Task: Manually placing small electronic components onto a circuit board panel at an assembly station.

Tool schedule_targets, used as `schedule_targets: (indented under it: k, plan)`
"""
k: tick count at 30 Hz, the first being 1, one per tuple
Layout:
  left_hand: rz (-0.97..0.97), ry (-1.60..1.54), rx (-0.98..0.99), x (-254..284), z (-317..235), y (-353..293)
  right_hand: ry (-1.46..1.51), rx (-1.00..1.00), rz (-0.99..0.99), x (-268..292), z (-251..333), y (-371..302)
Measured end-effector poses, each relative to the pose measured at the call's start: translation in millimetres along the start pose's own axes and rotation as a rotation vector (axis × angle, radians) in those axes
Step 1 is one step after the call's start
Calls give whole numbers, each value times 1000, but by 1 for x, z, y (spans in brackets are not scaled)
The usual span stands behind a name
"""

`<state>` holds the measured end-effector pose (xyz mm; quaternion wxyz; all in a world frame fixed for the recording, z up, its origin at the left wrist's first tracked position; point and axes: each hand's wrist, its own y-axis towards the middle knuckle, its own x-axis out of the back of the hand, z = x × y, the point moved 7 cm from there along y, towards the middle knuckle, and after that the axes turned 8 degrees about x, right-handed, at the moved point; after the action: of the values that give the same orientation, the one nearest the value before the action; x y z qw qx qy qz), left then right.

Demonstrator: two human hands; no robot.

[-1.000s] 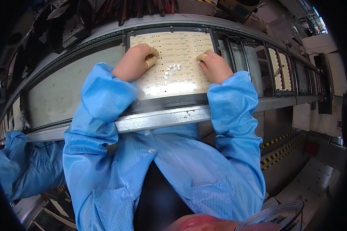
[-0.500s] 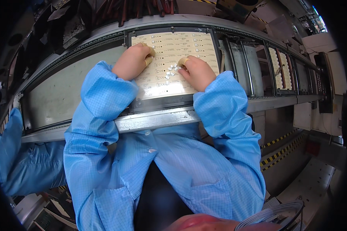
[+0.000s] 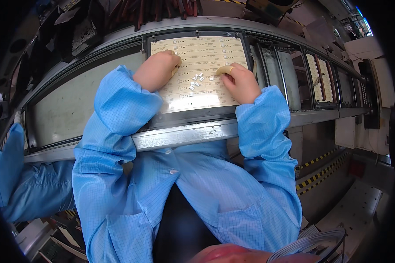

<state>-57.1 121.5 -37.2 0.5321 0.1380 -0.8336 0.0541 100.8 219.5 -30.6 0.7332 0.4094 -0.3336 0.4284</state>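
A cream panel of printed circuit boards [image 3: 197, 101] lies in a dark frame [image 3: 193, 115] on the conveyor. Small white connectors [image 3: 197, 79] are heaped loosely at its middle, and others sit in the printed rows. My left hand [image 3: 158, 70] is closed over the panel's left side, fingers bent down; whatever its tips hold is hidden. Right of the heap, my right hand [image 3: 240, 83] hovers with thumb and forefinger pinched; what lies between them is too small to make out. Yellowish finger cots cover fingertips on both hands. One white connector lies just left of the right fingertips.
A metal conveyor rail [image 3: 180, 136] runs along the near side. Further right on the line stands another framed panel [image 3: 322, 79]. Dark bins [image 3: 83, 37] with white parts stand at the back left, near dark red strips [image 3: 153, 9]. A co-worker's blue sleeve [image 3: 11, 153] shows at left.
My right hand has drawn away from the connector heap toward the right. My left hand has shifted slightly right and nearer, staying bent over the panel's left column.
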Motion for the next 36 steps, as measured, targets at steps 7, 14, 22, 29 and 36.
schedule_targets:
  k: [7,14,22,29,36]
  plan:
    - [52,130,4,-2,-2,3,12,-92,-31,9,-15,-5]
    - [87,190,-72,-2,-8,4,60,-119,-75,17,-34,-16]
    - [69,116,-35,-4,-1,9,93,-270,-84,30,-41,-22]
    - [32,9,-82,0,1,9,49,-234,-39,24,-47,-16]
    - [-165,-67,-159,6,-10,-6,-179,-73,69,9,-23,-7]
